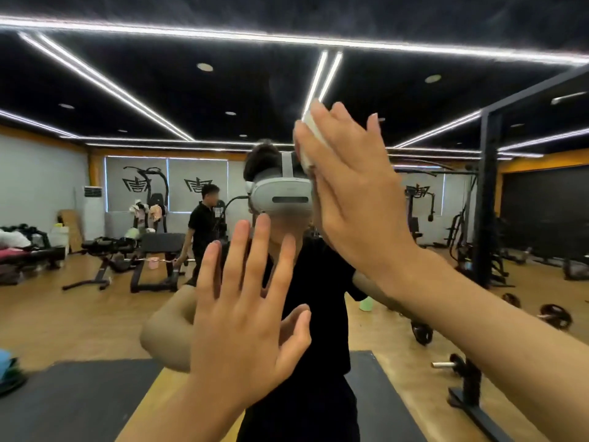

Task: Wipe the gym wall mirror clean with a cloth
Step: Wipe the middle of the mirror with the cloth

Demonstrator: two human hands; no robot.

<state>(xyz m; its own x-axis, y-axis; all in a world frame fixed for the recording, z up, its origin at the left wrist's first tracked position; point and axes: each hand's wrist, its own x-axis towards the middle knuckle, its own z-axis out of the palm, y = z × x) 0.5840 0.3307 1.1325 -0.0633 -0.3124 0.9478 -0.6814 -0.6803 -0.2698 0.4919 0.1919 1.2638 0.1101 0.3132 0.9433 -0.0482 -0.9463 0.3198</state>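
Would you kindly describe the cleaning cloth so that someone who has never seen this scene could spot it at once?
The wall mirror fills the view, reflecting the gym. Right of centre and high up, the right hand presses flat on the glass beside the reflected white headset. The cloth is the small white wad showing under its fingers; the left hand, lower down, is bare.

Bright white LED strip lights (105,85) on the black ceiling (223,87) light the gym evenly, blooming with speckled glare. Below the ceiling, straight lines bow toward the frame edges. The right hand (353,193) is slightly motion-blurred; distant weight benches (156,247) look soft.
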